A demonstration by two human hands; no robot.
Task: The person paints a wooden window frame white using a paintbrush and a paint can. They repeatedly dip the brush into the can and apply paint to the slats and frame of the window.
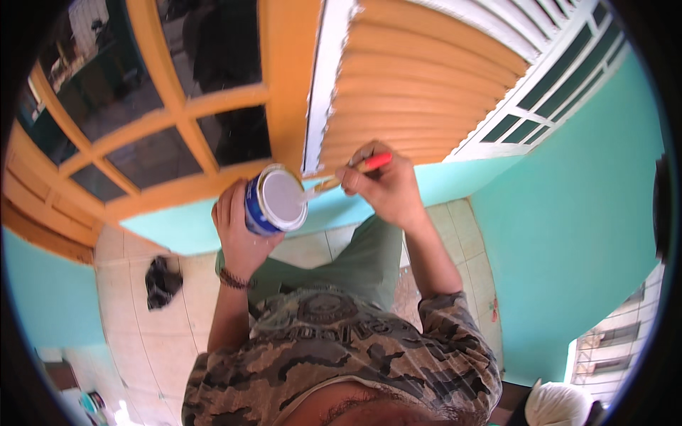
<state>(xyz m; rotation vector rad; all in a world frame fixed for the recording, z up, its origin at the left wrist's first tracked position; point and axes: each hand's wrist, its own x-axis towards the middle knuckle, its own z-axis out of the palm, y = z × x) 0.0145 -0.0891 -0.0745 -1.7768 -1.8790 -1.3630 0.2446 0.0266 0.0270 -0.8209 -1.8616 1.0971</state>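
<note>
My left hand (238, 227) is wrapped round a blue paint can (260, 206) with white paint (283, 197) inside, its mouth turned up toward me. A paintbrush (329, 185) with a red-tipped handle is gripped in the fingers of my right hand (389, 186). The brush's whitened bristles are at the can's right rim; whether they touch the rim is hard to tell. Just beyond both hands is a window shutter (419, 78) with orange slats, bordered by a white frame strip (328, 78) with ragged paint edges.
An orange door or window frame (288, 85) with dark glass panes stands at the left. To the right is a turquoise wall (568, 213) beside a white window grille (540, 106). A black plastic bag (163, 282) lies on the tiled floor (128, 305).
</note>
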